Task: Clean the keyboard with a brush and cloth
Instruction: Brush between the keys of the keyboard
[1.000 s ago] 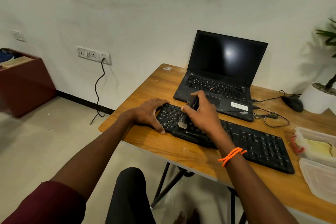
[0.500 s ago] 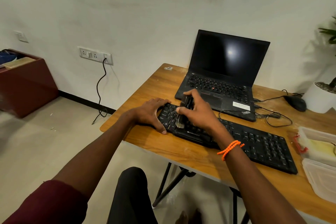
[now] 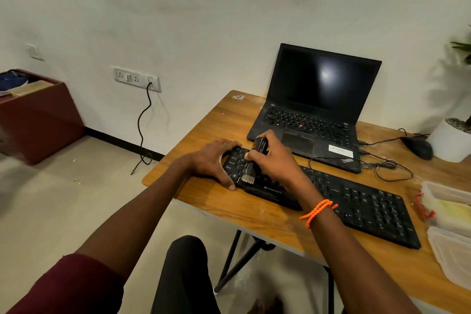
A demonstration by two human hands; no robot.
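We are brushing the left end of the long black plastic keyboard [image 3: 356,201], which lies slantwise across the middle of the frame on the worn wooden table [image 3: 254,214], just in front of the open black laptop [image 3: 313,115]; our right hand [image 3: 274,160] is curled around the dark handle of the small pale-bristled brush [image 3: 251,168], whose bristles rest on the keys near the lower left corner of the board; our left hand [image 3: 214,160] lies over that same end, fingers spread and bent down around its edge, the thumb on the wood, steadying it. As we judge it, the chief risk is the near corner; the keyboard sits close to the table's front edge, and a hard stroke toward us could nudge it outward if the left hand slackens; pressing too steeply might also catch a keycap and lift it. Dust swept away from us may land on the laptop's keys just behind the brush; the thin black cables [image 3: 382,166] at centre right could snag a wrist. We cannot see a cloth with certainty; something pale yellow lies in the clear plastic container [image 3: 451,201] at the right edge.
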